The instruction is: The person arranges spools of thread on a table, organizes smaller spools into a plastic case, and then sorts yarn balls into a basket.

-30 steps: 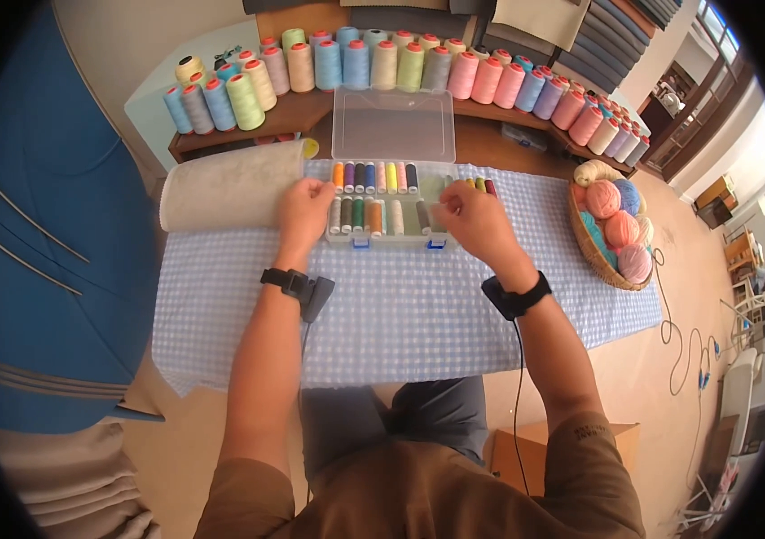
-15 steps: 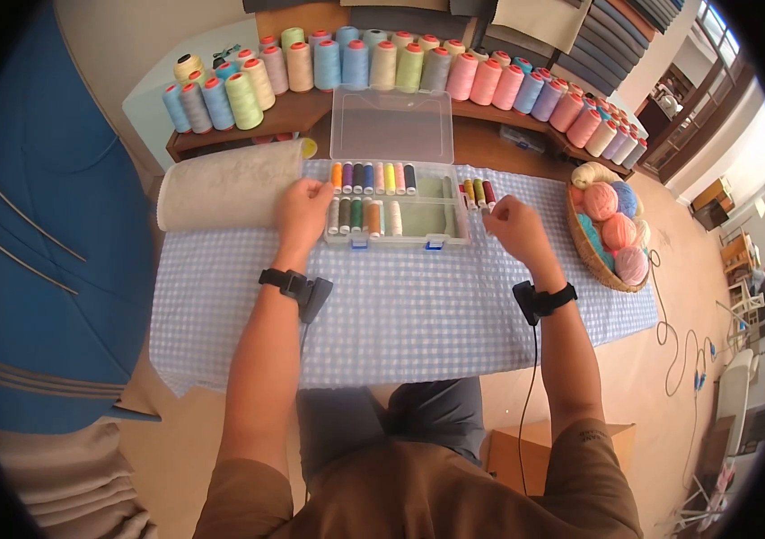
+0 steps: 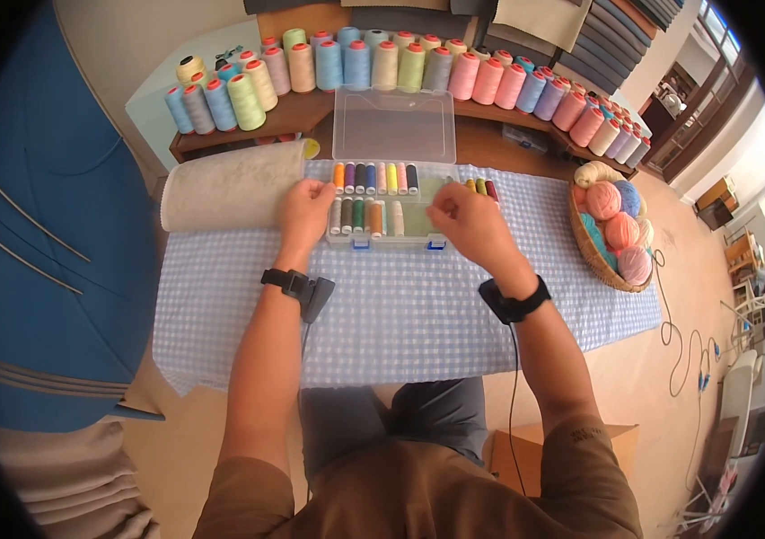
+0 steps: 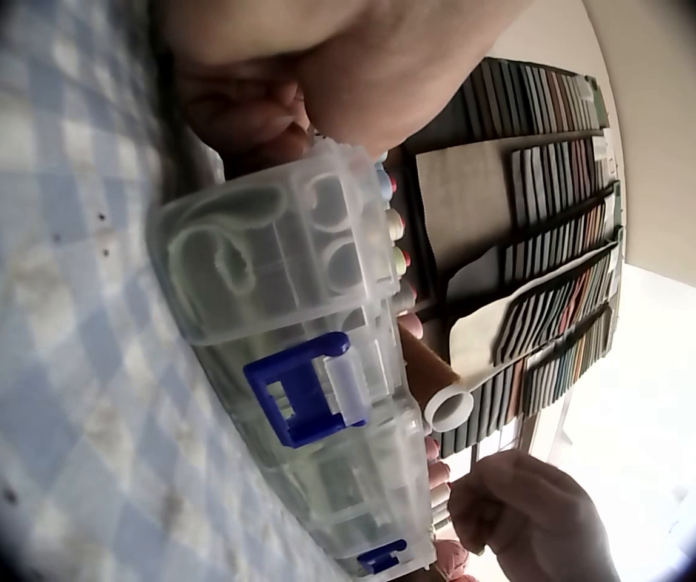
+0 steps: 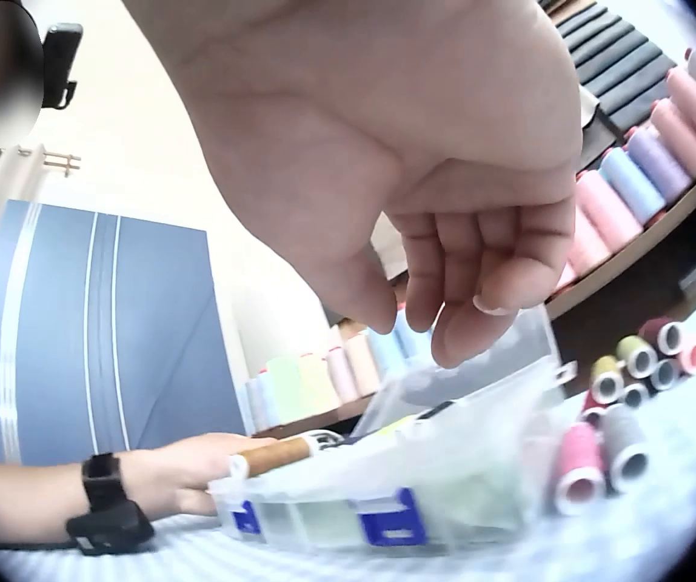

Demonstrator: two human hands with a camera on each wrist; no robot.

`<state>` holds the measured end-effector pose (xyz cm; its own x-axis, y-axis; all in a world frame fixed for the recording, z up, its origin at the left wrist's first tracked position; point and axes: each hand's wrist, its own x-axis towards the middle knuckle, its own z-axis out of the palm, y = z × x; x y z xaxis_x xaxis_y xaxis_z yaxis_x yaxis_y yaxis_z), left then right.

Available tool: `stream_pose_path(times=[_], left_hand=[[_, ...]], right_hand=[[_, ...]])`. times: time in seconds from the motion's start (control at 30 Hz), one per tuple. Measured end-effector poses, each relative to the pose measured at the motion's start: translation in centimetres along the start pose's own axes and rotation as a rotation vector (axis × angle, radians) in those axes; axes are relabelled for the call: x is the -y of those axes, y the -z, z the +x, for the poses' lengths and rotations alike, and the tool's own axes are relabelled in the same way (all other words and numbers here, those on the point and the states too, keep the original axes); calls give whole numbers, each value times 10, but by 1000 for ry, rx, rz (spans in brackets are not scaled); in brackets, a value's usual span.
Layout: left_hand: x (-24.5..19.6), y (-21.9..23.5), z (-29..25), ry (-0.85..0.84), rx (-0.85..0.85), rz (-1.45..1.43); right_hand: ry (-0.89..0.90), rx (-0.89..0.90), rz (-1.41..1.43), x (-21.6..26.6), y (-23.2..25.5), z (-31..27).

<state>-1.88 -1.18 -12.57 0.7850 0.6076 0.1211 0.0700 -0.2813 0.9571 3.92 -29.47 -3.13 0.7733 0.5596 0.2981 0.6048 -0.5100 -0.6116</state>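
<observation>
A clear plastic box (image 3: 400,241) with blue latches holds two rows of thread spools, its lid (image 3: 393,130) raised behind. At its left end, my left hand (image 3: 306,211) grips the side, fingers curled by the corner in the left wrist view (image 4: 324,61). Over the box's right part hangs my right hand (image 3: 477,225); its fingers are loosely bent and hold nothing visible in the right wrist view (image 5: 409,146). A brown-orange spool (image 3: 375,218) leans up in the front row. Beside the box lie a grey spool (image 5: 625,446) and a pink spool (image 5: 580,467).
Rolled beige fabric (image 3: 230,187) lies left of the box. A basket (image 3: 591,254) of yarn balls stands at the cloth's right side. Large thread cones (image 3: 356,63) line the curved shelf behind. More small spools (image 3: 481,187) lie right of the box.
My right hand moved from over the box to the spools on the right, then back left over the box. The grey spool once beside it in the box's front row is gone from there.
</observation>
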Motion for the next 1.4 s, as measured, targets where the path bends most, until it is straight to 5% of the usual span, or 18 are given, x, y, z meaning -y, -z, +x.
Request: stream_pose_path(times=[0.33, 0.43, 0.57, 0.83, 0.93, 1.03, 1.13, 1.4], left_hand=[[5, -1, 3, -13, -10, -1], [11, -4, 5, -54, -17, -45], [5, -2, 2, -14, -27, 53], [5, -1, 2, -12, -20, 19], [4, 0, 1, -11, -22, -8], [2, -1, 1, -18, -25, 14], [4, -1, 2, -31, -22, 29], [1, 0, 1, -18, -9, 4]], right_hand=[[-122, 156, -292, 23, -45, 22], [-65, -144, -111, 0, -13, 12], [-195, -275, -114, -53, 35, -4], [-349, -25, -141, -93, 29, -21], [-352, -20, -127, -86, 28, -20], [-122, -155, -165, -63, 29, -19], [-30, -107, 22, -12, 16, -14], [48, 80, -240, 51, -61, 12]])
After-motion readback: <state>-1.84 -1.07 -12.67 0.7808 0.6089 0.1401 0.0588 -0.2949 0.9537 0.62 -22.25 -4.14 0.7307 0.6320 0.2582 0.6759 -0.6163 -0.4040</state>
